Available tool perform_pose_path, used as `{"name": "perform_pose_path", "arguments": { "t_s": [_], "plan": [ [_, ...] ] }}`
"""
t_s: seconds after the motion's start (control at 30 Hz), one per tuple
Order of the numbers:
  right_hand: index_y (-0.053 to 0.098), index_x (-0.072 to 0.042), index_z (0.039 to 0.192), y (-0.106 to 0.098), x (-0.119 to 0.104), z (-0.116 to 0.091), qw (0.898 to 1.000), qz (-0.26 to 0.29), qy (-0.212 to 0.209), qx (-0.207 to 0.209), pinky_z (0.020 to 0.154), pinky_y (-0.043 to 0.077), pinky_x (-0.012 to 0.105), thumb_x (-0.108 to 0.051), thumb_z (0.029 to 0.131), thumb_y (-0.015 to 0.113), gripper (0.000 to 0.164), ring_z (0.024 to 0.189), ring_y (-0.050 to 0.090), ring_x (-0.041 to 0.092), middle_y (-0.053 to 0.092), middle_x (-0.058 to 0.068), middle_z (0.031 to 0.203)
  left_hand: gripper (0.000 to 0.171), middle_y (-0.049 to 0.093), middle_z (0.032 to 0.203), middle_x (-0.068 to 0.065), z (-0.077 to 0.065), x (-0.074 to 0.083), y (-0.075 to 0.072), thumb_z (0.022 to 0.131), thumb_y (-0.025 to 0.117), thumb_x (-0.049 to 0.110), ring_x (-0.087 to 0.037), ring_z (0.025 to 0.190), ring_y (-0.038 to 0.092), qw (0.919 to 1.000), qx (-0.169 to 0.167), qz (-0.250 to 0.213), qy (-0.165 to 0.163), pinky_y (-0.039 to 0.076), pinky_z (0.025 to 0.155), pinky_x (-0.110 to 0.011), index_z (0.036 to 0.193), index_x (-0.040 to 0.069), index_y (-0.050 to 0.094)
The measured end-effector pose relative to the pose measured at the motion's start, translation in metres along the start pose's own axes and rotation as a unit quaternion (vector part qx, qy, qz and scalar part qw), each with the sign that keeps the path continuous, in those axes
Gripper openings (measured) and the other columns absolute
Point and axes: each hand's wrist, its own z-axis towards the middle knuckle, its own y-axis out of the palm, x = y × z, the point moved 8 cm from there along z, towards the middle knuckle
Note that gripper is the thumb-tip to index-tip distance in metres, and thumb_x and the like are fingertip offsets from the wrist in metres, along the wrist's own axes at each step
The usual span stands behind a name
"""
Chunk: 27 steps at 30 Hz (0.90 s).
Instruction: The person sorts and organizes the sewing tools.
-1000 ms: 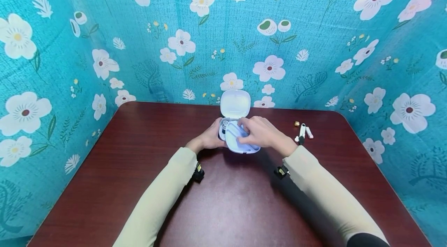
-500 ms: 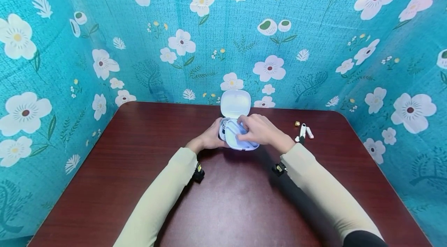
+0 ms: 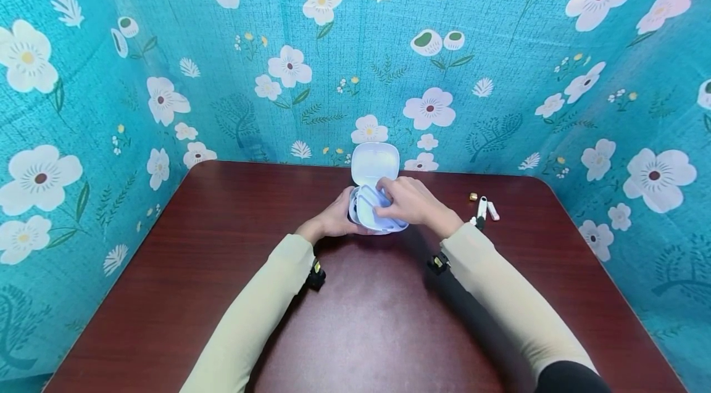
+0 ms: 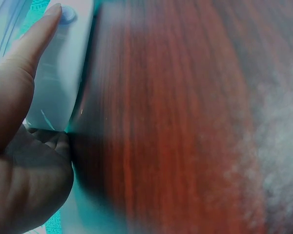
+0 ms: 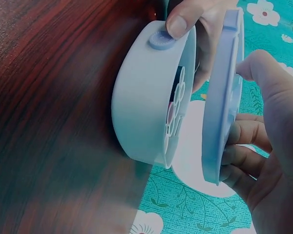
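Observation:
My left hand (image 3: 335,217) holds the side of a pale storage case (image 5: 141,97) with rounded corners. In the right wrist view the left thumb rests by the round button (image 5: 162,40) on the case's front. Its hinged lid (image 3: 375,161) stands raised at the back. Round compartments (image 5: 175,114) show inside the case; their contents are mostly hidden. My right hand (image 3: 413,200) grips a shallow pale-blue tray (image 5: 217,107) with thumb and fingers. Slightly tilted, the tray hangs just over the case, with a gap between them in the right wrist view.
On the brown table (image 3: 344,319), to the right, lie a small gold cylinder (image 3: 473,197), a slim white tool (image 3: 481,206) and a short white stick (image 3: 493,211). A turquoise flowered cloth (image 3: 333,72) rises behind the table and along its sides.
My right hand has moved the tray a little left and away from me, so it covers more of the case. The left hand stays on the case.

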Motion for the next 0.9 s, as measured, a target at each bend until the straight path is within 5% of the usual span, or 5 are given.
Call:
{"name": "perform_pose_path", "arguments": {
  "t_s": [0.9],
  "plan": [
    [0.064,-0.004,0.119,0.014,0.003,0.020,1.000,-0.025,0.007,0.001,0.049,0.034,0.031,-0.042,0.088,0.072,0.050,0.054,0.044,0.014,0.048,-0.003,0.061,0.119,0.034,0.154,-0.014,0.000,-0.004,0.003,0.076,0.093,0.036,-0.024,0.140,0.038,0.9999,-0.003,-0.005,-0.015,0.029,0.118,-0.039,0.160,0.006,0.013]
  ]
}}
